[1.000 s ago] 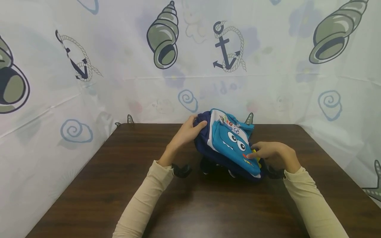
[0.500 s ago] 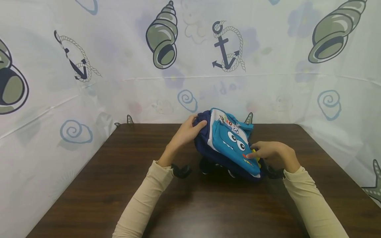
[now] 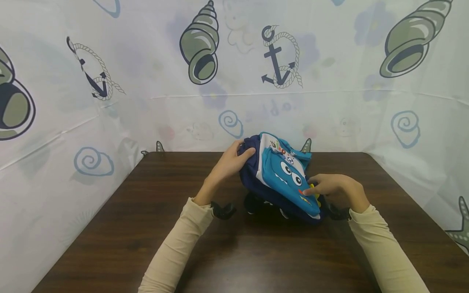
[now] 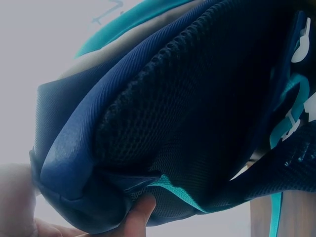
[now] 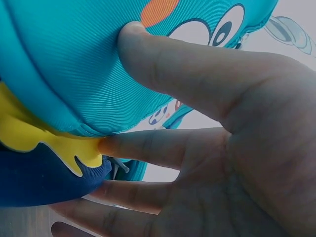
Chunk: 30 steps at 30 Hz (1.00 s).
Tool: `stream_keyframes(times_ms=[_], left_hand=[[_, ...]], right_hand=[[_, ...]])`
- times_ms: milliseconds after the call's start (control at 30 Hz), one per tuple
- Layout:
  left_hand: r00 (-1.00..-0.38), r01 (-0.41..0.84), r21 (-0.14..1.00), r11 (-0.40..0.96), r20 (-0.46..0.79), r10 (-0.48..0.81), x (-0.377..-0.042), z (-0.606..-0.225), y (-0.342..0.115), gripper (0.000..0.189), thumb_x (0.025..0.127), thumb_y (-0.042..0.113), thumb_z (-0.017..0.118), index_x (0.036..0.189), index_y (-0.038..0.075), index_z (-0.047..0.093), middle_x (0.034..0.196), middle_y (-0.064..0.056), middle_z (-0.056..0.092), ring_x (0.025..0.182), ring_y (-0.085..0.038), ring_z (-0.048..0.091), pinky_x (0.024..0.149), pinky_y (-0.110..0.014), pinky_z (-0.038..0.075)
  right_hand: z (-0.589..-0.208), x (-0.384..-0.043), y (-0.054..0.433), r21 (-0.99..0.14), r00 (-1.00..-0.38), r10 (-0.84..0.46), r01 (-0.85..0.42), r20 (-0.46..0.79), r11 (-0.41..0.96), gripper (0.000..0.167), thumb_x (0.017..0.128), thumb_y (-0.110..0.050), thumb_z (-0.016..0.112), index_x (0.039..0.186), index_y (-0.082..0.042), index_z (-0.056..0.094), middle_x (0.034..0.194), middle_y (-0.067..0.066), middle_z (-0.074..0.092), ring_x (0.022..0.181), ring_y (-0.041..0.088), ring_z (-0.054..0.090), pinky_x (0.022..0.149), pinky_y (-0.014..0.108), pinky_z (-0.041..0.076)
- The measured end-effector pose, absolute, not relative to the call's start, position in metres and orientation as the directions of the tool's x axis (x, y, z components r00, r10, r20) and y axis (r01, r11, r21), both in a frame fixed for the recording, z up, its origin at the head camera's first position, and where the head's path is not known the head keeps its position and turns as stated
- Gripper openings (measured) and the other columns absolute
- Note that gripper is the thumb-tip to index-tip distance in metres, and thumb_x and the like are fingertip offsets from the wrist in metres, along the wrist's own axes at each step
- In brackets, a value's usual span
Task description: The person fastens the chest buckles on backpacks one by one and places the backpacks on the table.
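Note:
A small child's backpack point(image 3: 271, 169), navy with a teal front pocket bearing a cartoon face, is held tilted over the far middle of the table. My left hand point(image 3: 230, 162) grips its upper left corner. The left wrist view shows the mesh back panel point(image 4: 148, 113) and a teal strap point(image 4: 291, 111) with white buckles. At the lower right side, my right hand point(image 3: 335, 185) holds the bag, thumb on the pocket point(image 5: 74, 64) and the other fingers along the side, by a yellow trim point(image 5: 29, 128). Dark straps point(image 3: 255, 202) hang beneath.
The dark brown wooden table point(image 3: 165, 252) extends around the bag. A white curtain point(image 3: 154, 81) printed with shells and anchors rises behind the table and along both sides. A black wrist mount point(image 3: 223, 211) projects from the left cuff.
Both hands keep their places on the backpack. The bag has shifted only very slightly.

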<state>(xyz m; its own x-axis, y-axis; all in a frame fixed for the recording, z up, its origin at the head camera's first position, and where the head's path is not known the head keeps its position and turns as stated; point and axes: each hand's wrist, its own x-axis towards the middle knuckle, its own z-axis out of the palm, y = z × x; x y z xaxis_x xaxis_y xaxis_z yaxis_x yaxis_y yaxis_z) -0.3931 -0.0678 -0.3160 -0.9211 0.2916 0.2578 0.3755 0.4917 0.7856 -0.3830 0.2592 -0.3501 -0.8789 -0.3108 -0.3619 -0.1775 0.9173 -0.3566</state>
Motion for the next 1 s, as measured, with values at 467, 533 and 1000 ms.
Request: stream_keyframes(times_ms=[467, 533, 1000], left_hand=[[-0.923, 0.375, 0.789, 0.486, 0.267, 0.279, -0.3912, -0.3149, -0.0657, 0.072, 0.1, 0.053, 0.051, 0.156, 0.012, 0.031, 0.159, -0.015, 0.035, 0.145, -0.037, 0.039, 0.116, -0.056, 0.035], [-0.923, 0.374, 0.791, 0.484, 0.268, 0.275, -0.3908, -0.3145, -0.0655, 0.072, 0.1, 0.053, 0.05, 0.156, 0.012, 0.031, 0.159, -0.015, 0.036, 0.145, -0.037, 0.039, 0.115, -0.056, 0.035], [-0.918, 0.388, 0.791, 0.473, 0.283, 0.279, -0.3883, -0.3137, -0.0656, 0.073, 0.099, 0.054, 0.051, 0.155, 0.011, 0.032, 0.159, -0.015, 0.036, 0.144, -0.037, 0.039, 0.115, -0.056, 0.035]], right_hand=[[-0.3489, -0.3812, 0.2591, -0.365, -0.879, -0.301, -0.161, -0.369, 0.917, 0.095, 0.091, -0.057, 0.063, 0.149, 0.011, 0.033, 0.15, 0.035, 0.036, 0.136, 0.055, 0.037, 0.103, 0.062, 0.045], [-0.3491, -0.3813, 0.2586, -0.365, -0.879, -0.301, -0.16, -0.37, 0.917, 0.095, 0.09, -0.058, 0.064, 0.149, 0.011, 0.033, 0.15, 0.035, 0.036, 0.136, 0.055, 0.037, 0.103, 0.063, 0.045], [-0.3506, -0.3821, 0.2588, -0.356, -0.875, -0.311, -0.175, -0.37, 0.918, 0.096, 0.091, -0.059, 0.063, 0.149, 0.01, 0.033, 0.151, 0.034, 0.036, 0.137, 0.054, 0.037, 0.105, 0.064, 0.042]])
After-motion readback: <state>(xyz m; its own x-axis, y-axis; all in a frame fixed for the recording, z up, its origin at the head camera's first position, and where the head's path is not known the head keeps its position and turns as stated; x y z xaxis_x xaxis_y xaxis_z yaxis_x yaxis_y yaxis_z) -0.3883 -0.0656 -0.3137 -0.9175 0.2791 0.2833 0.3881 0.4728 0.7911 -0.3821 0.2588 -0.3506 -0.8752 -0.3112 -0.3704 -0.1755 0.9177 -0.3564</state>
